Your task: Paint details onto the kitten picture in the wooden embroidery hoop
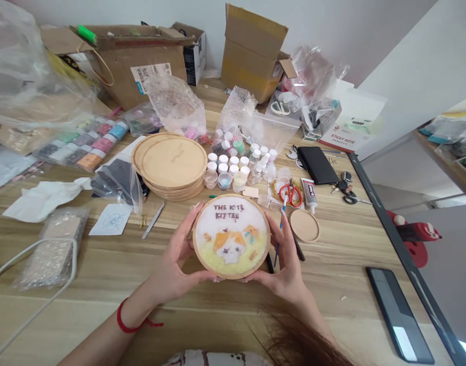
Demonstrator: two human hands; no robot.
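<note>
Both hands are closed on the work, fingers curved around it. The left hand (172, 259) grips one side and the right hand (282, 269) the other. Between them, a round wooden frame (232, 236) is held just above the table (103, 284), its face tilted up to the head camera. The frame holds an orange-and-white cat picture on a pale ground, with dark lettering above; the letters are hard to read.

Step in hand, judged: the finished-looking piece is being held up and steadied in a two-handed grip. Any move from this grip calls for both hands to stay level on the rim.

Just beyond the right hand lies a blue-handled paintbrush (281, 229), with a loose wooden disc (304, 225) beside it.

Counts:
- Hands: 2, with a red cord (128, 317) on the left wrist.
- Loose wooden discs: 1.
- Stacked wooden discs (174, 162): 1 stack, at least 3 discs; exact number unclear.
- White-capped pots (233, 162): a dozen or more, partly hidden.
- Red-handled scissors (290, 194): 1 pair.
- Glue tube (310, 195): 1.
- Black wallet (317, 165): 1.
- Keys (342, 185): 1 bunch.
- Cardboard cartons (134, 61): 2 large, open.
- Dark tablet (399, 315): 1, at the table's right edge.
</note>
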